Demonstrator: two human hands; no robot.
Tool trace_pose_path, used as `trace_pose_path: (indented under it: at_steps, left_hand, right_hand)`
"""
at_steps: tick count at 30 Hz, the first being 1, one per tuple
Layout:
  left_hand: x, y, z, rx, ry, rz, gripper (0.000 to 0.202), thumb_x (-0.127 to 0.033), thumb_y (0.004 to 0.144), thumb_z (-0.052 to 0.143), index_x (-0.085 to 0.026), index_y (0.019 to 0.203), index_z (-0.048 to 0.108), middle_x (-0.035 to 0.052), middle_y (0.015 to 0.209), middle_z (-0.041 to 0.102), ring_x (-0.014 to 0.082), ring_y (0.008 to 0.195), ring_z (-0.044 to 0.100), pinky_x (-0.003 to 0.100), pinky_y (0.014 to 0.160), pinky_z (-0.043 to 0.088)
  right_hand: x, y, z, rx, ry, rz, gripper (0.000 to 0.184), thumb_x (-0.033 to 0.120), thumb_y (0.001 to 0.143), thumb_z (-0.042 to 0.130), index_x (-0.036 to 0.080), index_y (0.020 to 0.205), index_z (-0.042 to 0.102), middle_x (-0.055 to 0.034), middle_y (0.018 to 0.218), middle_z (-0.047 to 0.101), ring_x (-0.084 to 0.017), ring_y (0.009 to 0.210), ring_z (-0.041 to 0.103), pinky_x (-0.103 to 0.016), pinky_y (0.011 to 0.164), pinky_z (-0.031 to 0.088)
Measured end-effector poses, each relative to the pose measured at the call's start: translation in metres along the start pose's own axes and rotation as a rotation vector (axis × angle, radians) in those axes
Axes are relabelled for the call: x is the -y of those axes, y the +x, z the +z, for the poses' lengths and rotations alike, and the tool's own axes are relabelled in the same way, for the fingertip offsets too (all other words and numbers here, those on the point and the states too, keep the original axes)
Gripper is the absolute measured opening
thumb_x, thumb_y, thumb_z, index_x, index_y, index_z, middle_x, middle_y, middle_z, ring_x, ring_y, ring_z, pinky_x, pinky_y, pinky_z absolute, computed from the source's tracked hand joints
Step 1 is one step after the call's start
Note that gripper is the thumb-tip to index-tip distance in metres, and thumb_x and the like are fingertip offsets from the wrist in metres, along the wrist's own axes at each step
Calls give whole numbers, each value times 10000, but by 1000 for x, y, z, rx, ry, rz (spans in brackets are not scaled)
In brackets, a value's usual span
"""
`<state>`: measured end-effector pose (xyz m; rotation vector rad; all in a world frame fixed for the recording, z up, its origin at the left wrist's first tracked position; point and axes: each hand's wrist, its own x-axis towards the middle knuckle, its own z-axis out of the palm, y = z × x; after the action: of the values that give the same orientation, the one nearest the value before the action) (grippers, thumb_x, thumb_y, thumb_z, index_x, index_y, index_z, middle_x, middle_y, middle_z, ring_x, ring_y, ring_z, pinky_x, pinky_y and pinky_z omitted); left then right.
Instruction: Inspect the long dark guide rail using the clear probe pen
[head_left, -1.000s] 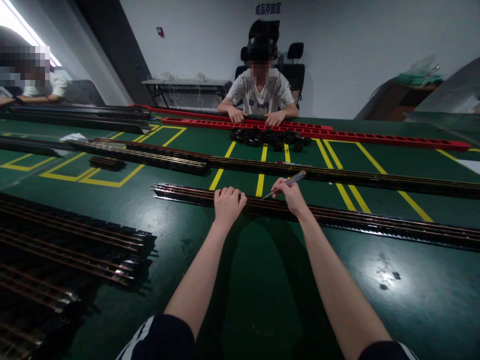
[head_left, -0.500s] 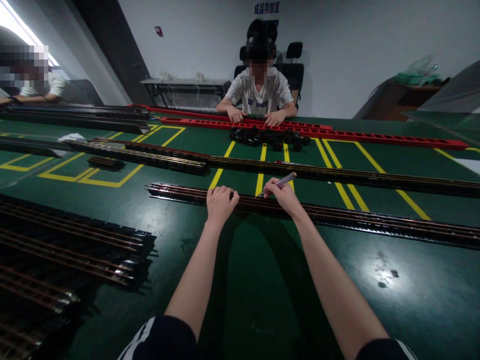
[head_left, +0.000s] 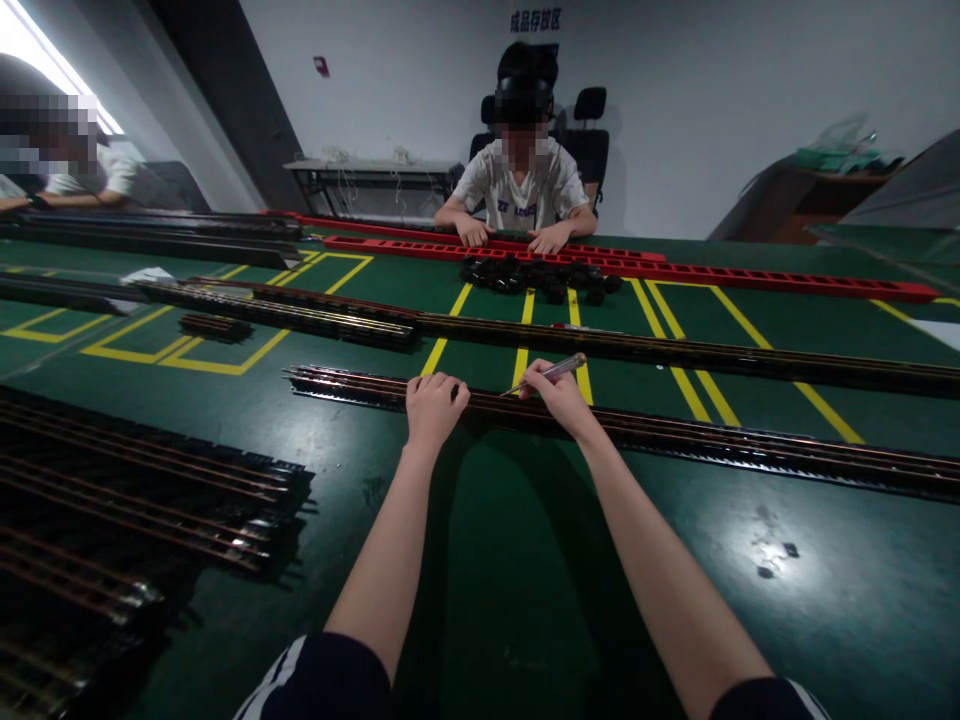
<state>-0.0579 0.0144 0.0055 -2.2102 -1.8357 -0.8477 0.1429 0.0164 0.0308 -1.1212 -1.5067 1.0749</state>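
The slim tool (head_left: 564, 366) sits in the right hand (head_left: 553, 392), pinched between thumb and fingers much like a pen; that low hold likely serves fine control of the tip. The left hand (head_left: 436, 408) lies over the near rail (head_left: 712, 446), fingers curled across it, probably to steady it close to where the tool works. Whether those fingers grip or only press, I cannot tell.

The near rail lies on the counter (head_left: 517, 600) at the wearer's 12 o'clock, crosswise, perhaps so that any stretch of it is within reach of the 2 hands. Its long axis runs from just past 9 o'clock to just past 3 o'clock, where it leaves view; thin rod tips project from its 9 o'clock end. The tool's handle end points to about 2 o'clock and its tip to about 8 o'clock, down at the rail near the left hand; contact is too small to confirm.

Farther toward 12 o'clock, 1 far rail (head_left: 675, 350) runs nearly parallel, and a dark rail stack (head_left: 150, 470) lies toward 9 o'clock, apparently set aside from the working spot.
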Motion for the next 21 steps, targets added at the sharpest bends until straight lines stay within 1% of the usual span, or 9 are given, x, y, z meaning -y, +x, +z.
trace_pose_path:
  at_steps: [3,5,9,12,16,21]
  left_hand:
    - [-5,-2,1,-32,-25,-36,277,-259,890,422,-209,808,682,45,950,723,226,945,609,416,931,350]
    - [-9,-3,3,-51,-48,-52,289,-236,894,410,-209,800,682,42,952,723,216,943,614,413,948,343]
    - [-19,-4,8,-46,-82,-29,310,-222,904,390,-195,823,688,46,941,723,200,920,622,402,982,331]
    - [-26,-5,12,-48,-72,-30,315,-236,907,390,-190,833,694,50,937,723,212,936,615,430,1017,298]
    - [-28,-6,14,-53,-64,-25,318,-253,908,390,-202,836,695,48,927,724,221,936,607,451,1027,275]
    - [-27,-6,15,-46,-53,-8,323,-267,907,385,-219,811,690,42,906,722,230,931,595,454,994,287]
  right_hand:
    - [0,1,0,-12,24,-1,191,330,797,544,193,665,564,17,599,610,-136,629,595,-305,725,463]
    - [0,1,1,-25,30,-1,190,324,790,545,194,653,563,19,583,604,-135,615,590,-303,718,459]
    - [1,1,1,-33,22,-7,185,319,783,542,196,647,563,17,577,608,-140,614,592,-308,716,461]
    - [1,1,1,-41,25,-12,183,315,777,538,197,640,560,18,572,608,-139,599,589,-306,702,464]
    - [1,1,2,-58,32,-15,178,308,762,543,198,622,560,19,553,606,-138,579,587,-297,674,467]
    - [0,2,-1,-104,28,-32,180,288,748,527,198,597,565,18,534,596,-137,560,581,-293,657,464]
